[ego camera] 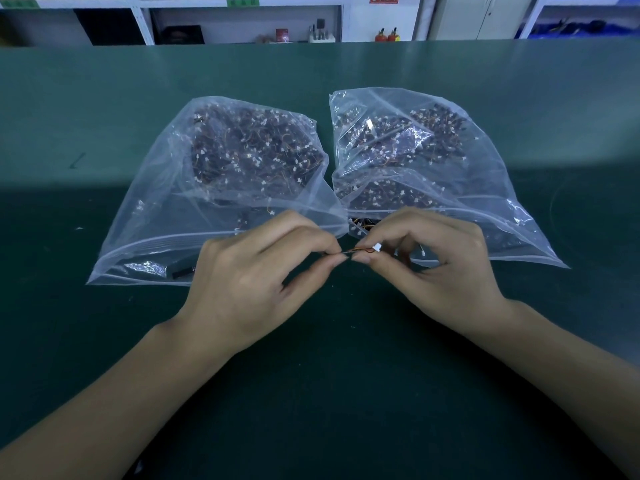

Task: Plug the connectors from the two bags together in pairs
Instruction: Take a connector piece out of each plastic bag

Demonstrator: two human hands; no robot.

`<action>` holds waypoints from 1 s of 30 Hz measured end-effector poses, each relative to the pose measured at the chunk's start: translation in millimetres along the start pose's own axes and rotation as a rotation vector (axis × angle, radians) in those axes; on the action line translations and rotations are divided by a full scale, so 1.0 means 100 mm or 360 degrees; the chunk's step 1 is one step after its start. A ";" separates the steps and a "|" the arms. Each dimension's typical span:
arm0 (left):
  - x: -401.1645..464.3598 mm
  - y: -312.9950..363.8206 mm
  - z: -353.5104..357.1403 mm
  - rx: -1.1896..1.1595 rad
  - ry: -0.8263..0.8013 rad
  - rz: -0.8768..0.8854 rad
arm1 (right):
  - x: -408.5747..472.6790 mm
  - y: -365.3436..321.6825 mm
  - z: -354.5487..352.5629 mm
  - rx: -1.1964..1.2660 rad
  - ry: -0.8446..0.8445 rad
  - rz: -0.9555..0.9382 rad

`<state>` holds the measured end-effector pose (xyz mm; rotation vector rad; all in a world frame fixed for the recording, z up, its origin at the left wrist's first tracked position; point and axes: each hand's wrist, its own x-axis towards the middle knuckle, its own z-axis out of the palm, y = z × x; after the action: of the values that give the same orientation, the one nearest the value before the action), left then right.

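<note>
Both hands (249, 285) (446, 271) pinch one wired connector (375, 248) before the bags (221, 188); misaligned mating risks bent pins.

Two bags (221, 188) (433, 174) side by side

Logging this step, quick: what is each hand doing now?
Left hand: pinching the wire.
Right hand: pinching the white connector.

A dark green worktop (104, 98) fills the near scene, brighter at its far edge; beyond it stand white shelving (138, 22), a pale cabinet (481, 15) and two red extinguishers (387, 35)
</note>
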<state>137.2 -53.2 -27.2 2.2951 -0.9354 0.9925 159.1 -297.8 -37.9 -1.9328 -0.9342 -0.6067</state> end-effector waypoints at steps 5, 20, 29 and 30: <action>0.00 0.00 0.00 0.0037 0.0013 0.0026 | 0.00 0.00 0.00 0.0000 -0.0019 0.0015; 0.00 0.00 0.02 0.0024 0.0080 -0.0068 | -0.01 -0.02 0.01 0.0099 0.0014 0.0199; 0.03 -0.03 -0.03 0.0235 0.0080 -0.0123 | 0.02 0.12 -0.09 -0.0333 0.0166 0.0316; 0.04 -0.03 -0.04 0.0254 0.0088 -0.0118 | 0.03 0.14 -0.10 -0.0385 0.0169 0.0298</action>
<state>139.9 -50.3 -22.0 2.4002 -0.7677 1.1287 171.4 -310.3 -37.7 -2.1499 -0.6276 -0.7306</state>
